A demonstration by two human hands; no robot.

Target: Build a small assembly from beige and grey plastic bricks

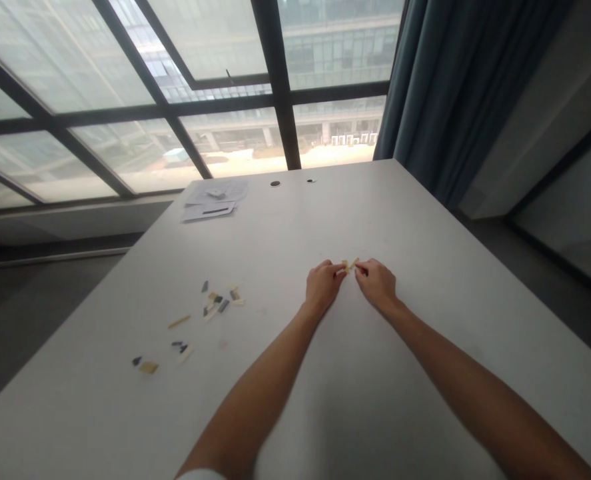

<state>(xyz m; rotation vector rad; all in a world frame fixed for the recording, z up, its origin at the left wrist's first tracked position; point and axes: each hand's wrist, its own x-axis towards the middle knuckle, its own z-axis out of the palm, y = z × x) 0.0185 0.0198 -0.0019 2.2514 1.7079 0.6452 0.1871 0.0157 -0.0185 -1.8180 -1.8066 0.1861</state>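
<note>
My left hand (324, 283) rests low over the white table, its fingers pinched at the left side of some small yellowish flat pieces (346, 266). Facing it from the right, my right hand (378, 280) has thumb and forefinger closed on a small yellowish strip (354, 263). The fingertips of both hands are only a little apart. How the yellowish pieces touch one another is too small to make out, and the fingers partly hide them.
Small grey, tan and cream pieces (223, 306) lie scattered on the table (285, 233) to the left. Apart from these are a thin tan stick (178, 321) and a tan block (148, 367). Papers (210, 200) lie at the far left, near two round holes. Windows and a blue curtain (425, 100) stand beyond.
</note>
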